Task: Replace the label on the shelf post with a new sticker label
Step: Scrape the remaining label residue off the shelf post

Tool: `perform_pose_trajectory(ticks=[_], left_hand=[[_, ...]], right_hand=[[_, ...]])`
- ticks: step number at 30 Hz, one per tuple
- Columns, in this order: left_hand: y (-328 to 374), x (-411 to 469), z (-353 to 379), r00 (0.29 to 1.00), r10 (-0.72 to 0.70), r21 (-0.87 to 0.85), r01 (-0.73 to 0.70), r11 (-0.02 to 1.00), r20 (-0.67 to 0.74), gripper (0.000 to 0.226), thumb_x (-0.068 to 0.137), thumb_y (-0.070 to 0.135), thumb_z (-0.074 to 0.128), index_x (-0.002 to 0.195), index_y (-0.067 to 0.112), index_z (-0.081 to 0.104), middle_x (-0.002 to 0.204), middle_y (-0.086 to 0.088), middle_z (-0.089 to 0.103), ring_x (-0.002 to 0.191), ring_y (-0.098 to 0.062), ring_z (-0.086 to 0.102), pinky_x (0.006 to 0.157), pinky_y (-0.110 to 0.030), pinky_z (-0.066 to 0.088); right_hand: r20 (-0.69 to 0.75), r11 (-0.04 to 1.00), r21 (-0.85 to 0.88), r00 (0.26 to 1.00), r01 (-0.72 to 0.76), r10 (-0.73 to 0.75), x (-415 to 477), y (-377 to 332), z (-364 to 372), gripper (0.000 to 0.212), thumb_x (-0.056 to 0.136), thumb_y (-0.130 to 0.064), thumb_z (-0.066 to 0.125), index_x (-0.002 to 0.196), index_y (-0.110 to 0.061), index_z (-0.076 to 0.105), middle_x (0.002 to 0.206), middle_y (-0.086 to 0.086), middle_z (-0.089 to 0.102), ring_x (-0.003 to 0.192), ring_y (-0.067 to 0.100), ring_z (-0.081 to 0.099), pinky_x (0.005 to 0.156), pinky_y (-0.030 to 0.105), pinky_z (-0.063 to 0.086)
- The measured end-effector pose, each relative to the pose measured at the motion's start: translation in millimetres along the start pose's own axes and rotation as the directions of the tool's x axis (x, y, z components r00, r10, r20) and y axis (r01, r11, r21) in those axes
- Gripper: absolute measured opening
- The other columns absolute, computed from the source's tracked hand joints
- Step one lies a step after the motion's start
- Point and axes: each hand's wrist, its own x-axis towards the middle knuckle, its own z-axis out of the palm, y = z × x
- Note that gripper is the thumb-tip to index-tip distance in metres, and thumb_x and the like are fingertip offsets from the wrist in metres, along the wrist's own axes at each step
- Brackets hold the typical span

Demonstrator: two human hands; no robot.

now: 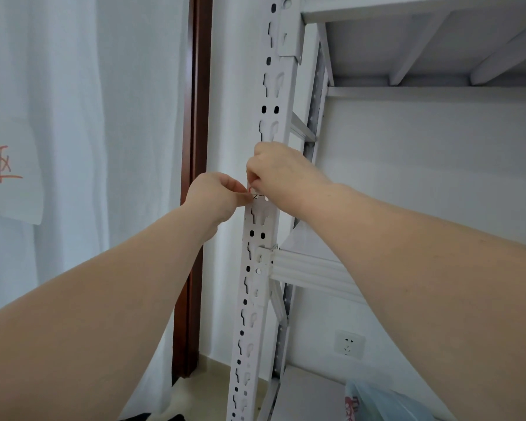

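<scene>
A white perforated shelf post (pixel 263 226) rises through the middle of the view. A small white label (pixel 255 193) with red and black marks sits on the post at mid height, mostly hidden by my fingers. My left hand (pixel 217 197) pinches the label's left edge between thumb and forefinger. My right hand (pixel 278 170) is curled against the post just above and right of the label, its fingertips on the label's top edge. I cannot tell whether the label is stuck flat or partly lifted.
White shelf boards (pixel 422 7) and a cross beam (pixel 307 270) extend right of the post. A dark wooden door frame (pixel 196 147) and white curtain (pixel 73 117) stand left. A paper with red writing (pixel 6 168) hangs at far left. A wall socket (pixel 349 344) and a plastic bag (pixel 383 402) lie low right.
</scene>
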Motion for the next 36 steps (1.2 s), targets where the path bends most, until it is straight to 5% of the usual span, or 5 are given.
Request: perform_pose_trajectory(ticks=[10, 16, 21, 30, 36], left_hand=[[3, -6, -2, 1.000, 0.000, 0.024, 0.000, 1.000, -0.022, 0.011, 0.078, 0.019, 0.073, 0.076, 0.011, 0.066, 0.068, 0.001, 0.056, 0.067, -0.017, 0.048, 0.067, -0.032, 0.047], [14, -25, -8, 0.927, -0.233, -0.418, 0.344, 0.841, 0.294, 0.021, 0.087, 0.031, 0.062, 0.083, 0.013, 0.069, 0.078, -0.001, 0.070, 0.064, -0.012, 0.057, 0.057, -0.023, 0.051], [18, -39, -2, 0.919, -0.202, -0.582, 0.373, 0.723, 0.337, 0.015, 0.086, 0.011, 0.064, 0.100, 0.004, 0.067, 0.077, -0.006, 0.066, 0.063, -0.013, 0.056, 0.054, -0.019, 0.055], [29, -55, 3, 0.961, -0.191, -0.460, 0.264, 0.848, 0.199, 0.011, 0.081, -0.001, 0.065, 0.088, 0.007, 0.068, 0.074, -0.006, 0.066, 0.066, -0.014, 0.059, 0.060, -0.021, 0.057], [33, -65, 4, 0.975, -0.103, -0.380, 0.173, 0.909, 0.196, 0.010, 0.080, 0.006, 0.070, 0.087, 0.013, 0.069, 0.085, -0.005, 0.069, 0.077, -0.015, 0.060, 0.066, -0.025, 0.054]], right_hand=[[-0.151, 0.895, 0.414, 0.957, -0.167, 0.249, -5, 8, -4, 0.016, 0.086, -0.012, 0.055, 0.089, -0.013, 0.071, 0.081, -0.007, 0.051, 0.084, 0.012, 0.051, 0.067, 0.018, 0.038], [-0.155, 0.788, 0.587, 0.930, -0.185, 0.334, -28, 6, -3, 0.008, 0.081, -0.014, 0.064, 0.079, -0.015, 0.072, 0.079, -0.005, 0.058, 0.074, 0.009, 0.052, 0.065, 0.012, 0.039], [-0.144, 0.754, 0.624, 0.917, -0.208, 0.372, -48, 5, -2, 0.007, 0.081, -0.021, 0.069, 0.080, -0.016, 0.073, 0.082, -0.004, 0.058, 0.076, 0.010, 0.052, 0.073, 0.022, 0.043], [-0.072, 0.663, 0.698, 0.895, -0.271, 0.441, -77, 3, -7, 0.008, 0.079, -0.020, 0.072, 0.086, -0.017, 0.074, 0.081, -0.006, 0.059, 0.069, 0.006, 0.052, 0.066, 0.015, 0.043], [0.142, 0.349, 0.860, 0.832, -0.372, 0.537, -90, 4, -11, 0.024, 0.087, 0.001, 0.055, 0.092, -0.015, 0.072, 0.074, -0.004, 0.064, 0.064, 0.008, 0.058, 0.076, 0.026, 0.054]])
